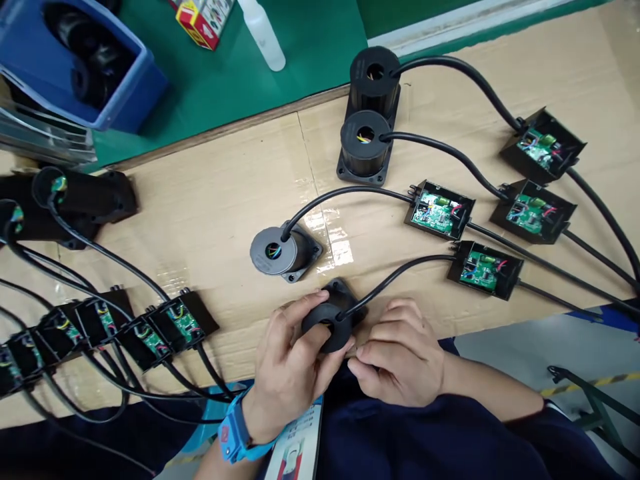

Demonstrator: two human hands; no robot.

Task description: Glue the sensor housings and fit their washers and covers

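My left hand, with a blue watch at the wrist, grips a black round housing near the table's front edge, its index finger at the centre hole. A black cable runs from this housing to an open black box with a green circuit board. Beside the housing on the right, my right hand is closed, thumb and index finger pinched together; what lies between them is too small to name. Just behind my hands stands a grey-topped housing with coloured wires in its hole, cabled to another open box.
Two more housings stand at the back, cabled to boxes on the right. Several boxes with boards and cables lie on the left. A blue bin, a white bottle and a red-yellow carton are on the green surface.
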